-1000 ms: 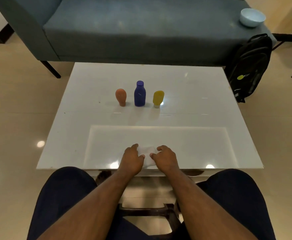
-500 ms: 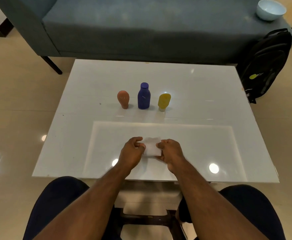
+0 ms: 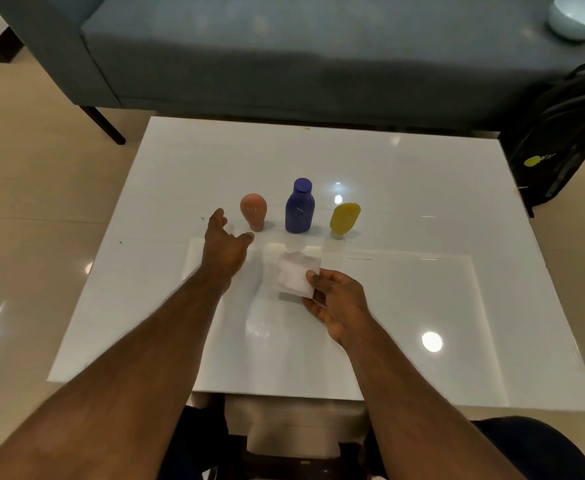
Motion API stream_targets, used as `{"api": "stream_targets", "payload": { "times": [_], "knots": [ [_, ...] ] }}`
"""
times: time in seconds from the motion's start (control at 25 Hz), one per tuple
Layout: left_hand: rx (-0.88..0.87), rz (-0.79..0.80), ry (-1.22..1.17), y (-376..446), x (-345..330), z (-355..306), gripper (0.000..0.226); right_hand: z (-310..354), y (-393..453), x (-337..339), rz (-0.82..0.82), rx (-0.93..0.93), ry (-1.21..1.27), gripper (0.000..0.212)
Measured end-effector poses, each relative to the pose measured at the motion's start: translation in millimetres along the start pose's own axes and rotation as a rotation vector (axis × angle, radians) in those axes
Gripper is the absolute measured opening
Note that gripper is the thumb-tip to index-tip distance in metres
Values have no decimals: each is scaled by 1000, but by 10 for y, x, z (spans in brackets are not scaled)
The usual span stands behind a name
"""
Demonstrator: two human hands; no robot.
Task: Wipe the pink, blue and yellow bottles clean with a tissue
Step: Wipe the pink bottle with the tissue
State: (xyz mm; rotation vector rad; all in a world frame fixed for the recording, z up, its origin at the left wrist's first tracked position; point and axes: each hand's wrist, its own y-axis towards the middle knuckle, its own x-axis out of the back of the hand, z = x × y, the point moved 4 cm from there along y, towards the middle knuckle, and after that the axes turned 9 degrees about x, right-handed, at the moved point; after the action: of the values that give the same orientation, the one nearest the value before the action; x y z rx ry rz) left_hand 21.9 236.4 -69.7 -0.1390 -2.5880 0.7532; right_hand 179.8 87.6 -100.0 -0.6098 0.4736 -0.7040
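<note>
Three bottles stand in a row on the white table: a pink one at the left, a blue one in the middle, a yellow one at the right. My left hand is stretched out with its fingers apart, just short of the pink bottle and a little to its left, touching nothing. My right hand holds a folded white tissue by its near corner, above the table in front of the blue bottle.
A grey-blue sofa runs along the far side of the table, with a pale bowl on its right end. A black backpack leans at the table's far right corner. My knees are under the near edge.
My left hand let go of the tissue and reached forward toward the pink bottle. My right hand lifted the tissue and carried it forward. The camera moved closer to the table.
</note>
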Motion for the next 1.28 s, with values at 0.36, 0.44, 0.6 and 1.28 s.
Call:
{"api": "stream_targets", "payload": {
  "times": [0.36, 0.44, 0.6, 1.28],
  "knots": [
    [-199, 95, 63, 338, -105, -278, 52, -26, 29, -14, 25, -40, 84, 20],
    [-232, 101, 94, 353, -70, -269, 37, -7, -11, 2, 25, -41, 80, 21],
    [-193, 164, 78, 241, 63, -225, 43, 73, -177, 24, 45, -26, 100, 20],
    [361, 755, -810, -2576, 353, 200, 48, 473, -1808, 651, 64, 281, 125, 26]
  ]
}}
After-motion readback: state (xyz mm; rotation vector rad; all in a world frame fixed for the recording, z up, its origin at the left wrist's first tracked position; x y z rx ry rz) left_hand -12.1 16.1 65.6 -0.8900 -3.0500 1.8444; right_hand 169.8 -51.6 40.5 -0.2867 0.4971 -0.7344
